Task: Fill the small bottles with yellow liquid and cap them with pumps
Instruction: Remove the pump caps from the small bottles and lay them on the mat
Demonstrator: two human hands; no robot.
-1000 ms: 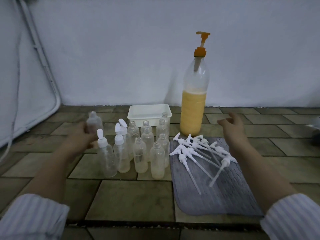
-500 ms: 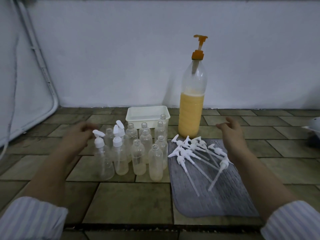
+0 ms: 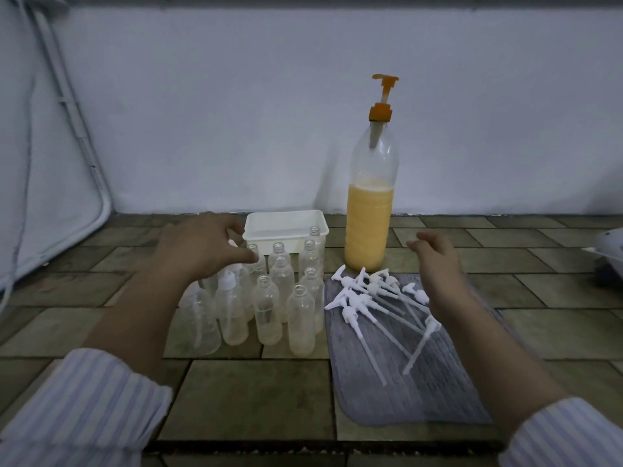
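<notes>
A tall clear bottle (image 3: 370,210), about half full of opaque yellow liquid and topped with an orange pump, stands by the white wall. In front of it to the right lies a grey mat (image 3: 397,375) carrying a heap of white pumps (image 3: 377,298). Left of the mat cluster small clear bottles (image 3: 300,318), mostly uncapped. The left hand (image 3: 202,247) hovers over their back rows, fingers spread and loosely bent, holding nothing. The right hand (image 3: 438,264) hangs relaxed above the pumps.

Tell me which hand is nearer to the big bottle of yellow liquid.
Right. The right hand hovers just right of the big bottle, over the loose pumps. The left hand is farther left, over the small bottles.
</notes>
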